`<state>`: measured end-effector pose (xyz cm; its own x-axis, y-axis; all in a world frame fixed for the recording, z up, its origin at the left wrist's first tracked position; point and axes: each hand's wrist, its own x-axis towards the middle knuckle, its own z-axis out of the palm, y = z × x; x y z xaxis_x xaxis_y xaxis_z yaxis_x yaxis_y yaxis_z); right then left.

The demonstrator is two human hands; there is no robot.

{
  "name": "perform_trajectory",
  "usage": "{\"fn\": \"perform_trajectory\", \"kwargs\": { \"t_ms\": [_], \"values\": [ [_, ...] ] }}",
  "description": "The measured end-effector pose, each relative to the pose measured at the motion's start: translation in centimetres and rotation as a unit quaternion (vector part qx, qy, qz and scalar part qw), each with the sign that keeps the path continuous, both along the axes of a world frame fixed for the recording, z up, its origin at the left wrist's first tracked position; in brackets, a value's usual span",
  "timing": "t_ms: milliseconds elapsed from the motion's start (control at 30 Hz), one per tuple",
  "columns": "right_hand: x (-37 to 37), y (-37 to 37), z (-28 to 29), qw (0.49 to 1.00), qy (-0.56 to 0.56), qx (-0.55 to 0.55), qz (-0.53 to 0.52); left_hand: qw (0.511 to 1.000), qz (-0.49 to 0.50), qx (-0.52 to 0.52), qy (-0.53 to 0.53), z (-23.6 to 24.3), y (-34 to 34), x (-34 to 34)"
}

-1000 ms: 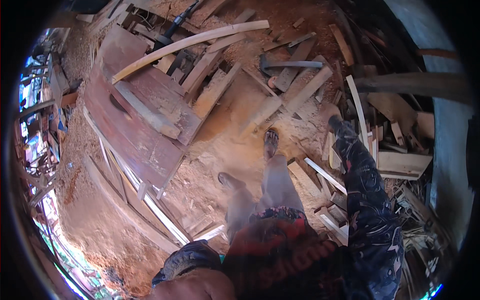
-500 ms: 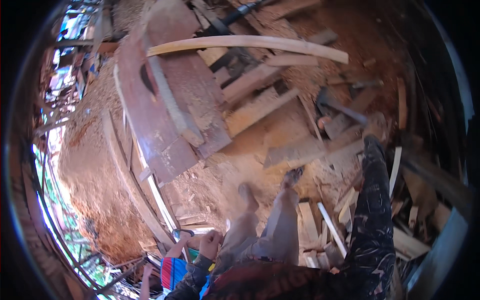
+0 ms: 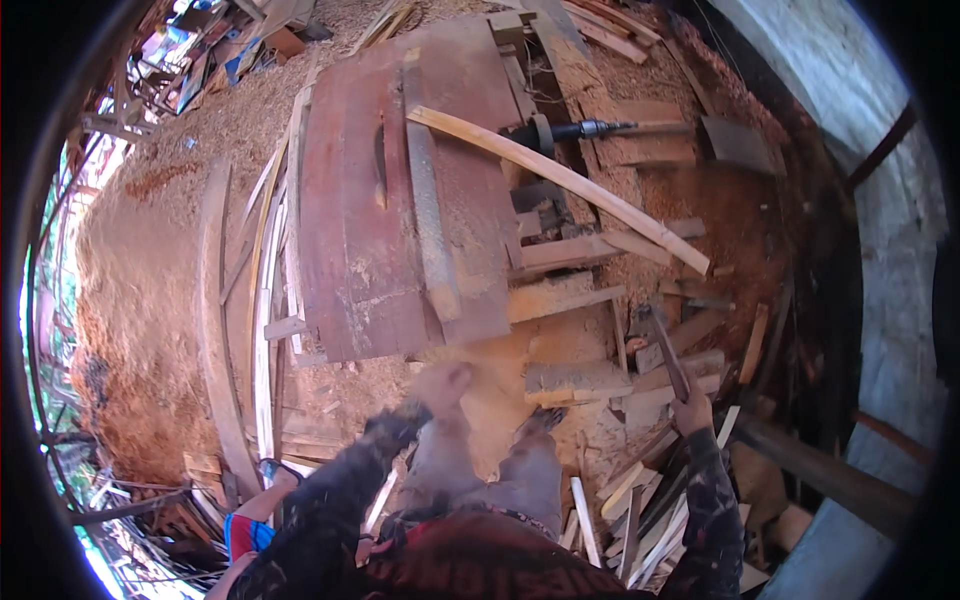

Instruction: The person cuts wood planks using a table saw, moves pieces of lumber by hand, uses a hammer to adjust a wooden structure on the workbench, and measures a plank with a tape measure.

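Note:
My right hand (image 3: 693, 412) is closed around the lower end of a short dark wooden stick (image 3: 667, 352), which points up and away over a heap of offcuts. My left hand (image 3: 443, 385) is blurred and dusty, stretched forward just below the near edge of the reddish-brown saw table (image 3: 350, 250); its fingers cannot be made out. A long pale curved plank (image 3: 560, 180) lies slantwise across the table's far right side. My legs and feet stand on sawdust between the two hands.
A machine with a metal shaft (image 3: 585, 129) sits behind the table. Loose boards and scraps (image 3: 640, 510) pile up at my right. Long planks (image 3: 215, 320) lean left of the table, beside a sawdust mound (image 3: 130, 300). Another person (image 3: 250, 520) crouches at lower left. A grey wall (image 3: 880, 250) is on the right.
The view has swung toward the table. My right hand has come down and nearer, now holding the dark stick. My left arm has come forward into view.

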<state>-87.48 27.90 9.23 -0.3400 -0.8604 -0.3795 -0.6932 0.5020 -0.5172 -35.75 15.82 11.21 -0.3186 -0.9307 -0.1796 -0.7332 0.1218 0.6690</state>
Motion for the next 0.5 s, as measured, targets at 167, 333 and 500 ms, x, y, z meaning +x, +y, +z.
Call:
{"fn": "perform_trajectory", "kwargs": {
  "t_ms": [167,333,500],
  "values": [
    [7.5,-8.1,19.0,0.927,-0.357,0.036,-0.108,0.984,-0.059,-0.163,-0.029,-1.1,-16.8,-2.4],
    [15.7,-19.4,29.2,0.997,-0.062,-0.038,0.006,0.957,-0.141,-0.234,-0.099,-3.8,-29.1,-1.1],
    [21.7,-33.6,31.6,0.929,-0.114,-0.332,0.114,0.974,-0.148,-0.039,-0.165,-6.5,-34.0,-0.6]
  ]
}}
